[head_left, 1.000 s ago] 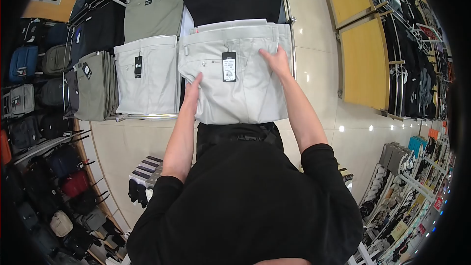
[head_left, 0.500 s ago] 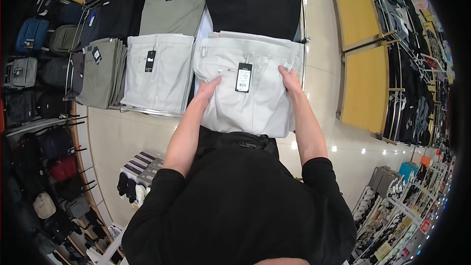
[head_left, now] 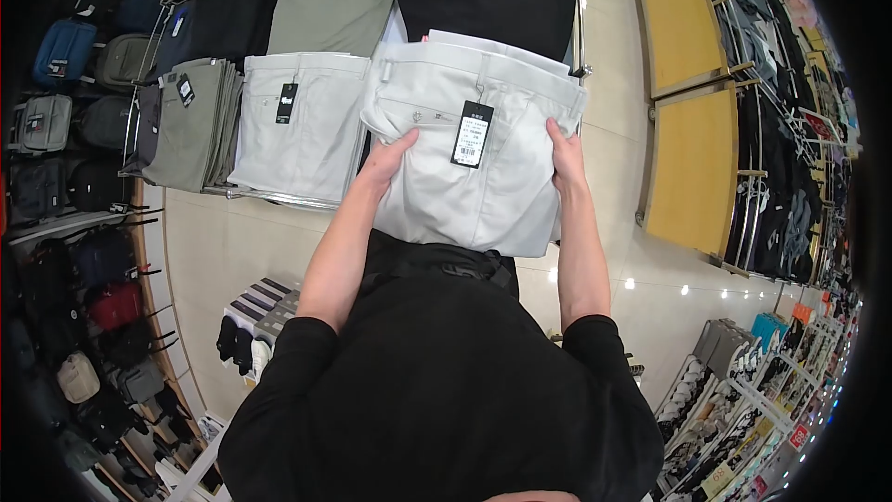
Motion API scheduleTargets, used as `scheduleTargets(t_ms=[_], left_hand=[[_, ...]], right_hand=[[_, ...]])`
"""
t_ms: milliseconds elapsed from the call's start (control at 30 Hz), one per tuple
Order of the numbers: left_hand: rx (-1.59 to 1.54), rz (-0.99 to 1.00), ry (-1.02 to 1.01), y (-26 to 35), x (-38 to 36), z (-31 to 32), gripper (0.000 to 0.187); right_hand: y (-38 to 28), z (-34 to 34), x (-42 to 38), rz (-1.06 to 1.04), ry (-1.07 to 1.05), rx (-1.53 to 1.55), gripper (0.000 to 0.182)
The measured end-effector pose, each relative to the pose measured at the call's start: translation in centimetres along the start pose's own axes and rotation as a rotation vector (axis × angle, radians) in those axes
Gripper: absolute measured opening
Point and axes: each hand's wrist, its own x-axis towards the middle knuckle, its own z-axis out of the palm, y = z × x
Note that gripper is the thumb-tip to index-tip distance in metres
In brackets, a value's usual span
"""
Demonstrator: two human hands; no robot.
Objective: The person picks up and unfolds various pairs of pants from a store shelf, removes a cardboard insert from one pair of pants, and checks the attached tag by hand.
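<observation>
Folded light grey trousers (head_left: 437,177) are held in front of my body, at the front right of the display rack. My left hand (head_left: 390,160) grips their left side, thumb on top and fingers hidden underneath. On the opposite side my right hand (head_left: 566,151) holds the edge the same way. A black hang tag with a white label (head_left: 472,135) hangs from the waistband. Behind the waistband, more pale folded fabric (head_left: 502,48) shows.
Left of the trousers lie another light grey pair (head_left: 311,144) and an olive stack (head_left: 190,144). Black trousers (head_left: 488,0) lie behind. A metal rail (head_left: 288,199) edges the rack. Bags (head_left: 67,51) line the left wall; wooden panels (head_left: 692,177) stand right.
The light grey trousers have tilted, with the waistband's right end lower, and come slightly nearer the camera. Both hands have kept their hold, the right one shifting a little outward.
</observation>
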Motion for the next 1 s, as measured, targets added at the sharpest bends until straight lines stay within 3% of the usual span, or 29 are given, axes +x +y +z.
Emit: scheduleTargets(t_ms=[133,233,400,600,667,700,767,833,900,1000], left_hand=[[0.02,-0.112,0.032,-1.5,0.7,0.0,0.056],[0.107,-0.083,0.069,-3.0,1.0,0.1,0.056],[0.123,-0.095,0.069,-2.6,0.5,0.1,0.058],[0.05,-0.038,0.01,-1.9,2.0,0.1,0.058],[0.155,-0.053,0.039,-1.8,2.3,0.0,0.057],[0.26,0.017,0.035,-2.1,2.6,-0.2,0.058],[0.286,-0.026,0.044,-1.7,2.6,-0.5,0.059],[0.313,-0.076,0.061,-1.4,2.9,-1.3,0.059],[0.03,-0.084,0.13,-1.9,3.2,-2.4,0.055],[-0.091,0.007,0.211,-0.5,3.7,-2.0,0.051]], right_hand=[[1.7,-1.2,1.0,0.027,0.01,-0.087,0.042],[6.0,-2.7,2.7,0.012,0.097,-0.201,0.041],[7.0,-2.5,2.7,-0.009,0.242,-0.415,0.044],[1.2,-0.5,2.3,-0.138,0.21,-0.435,0.044],[0.7,-0.8,2.8,-0.139,0.193,-0.377,0.043],[1.1,-1.5,3.5,-0.187,0.233,-0.571,0.041],[2.3,-2.9,4.9,-0.216,0.262,-0.897,0.037],[3.5,-3.3,4.7,-0.239,0.303,-0.853,0.037],[3.6,-3.2,4.3,-0.25,0.34,-0.812,0.038],[2.9,-2.7,4.9,-0.311,0.307,-0.707,0.037]])
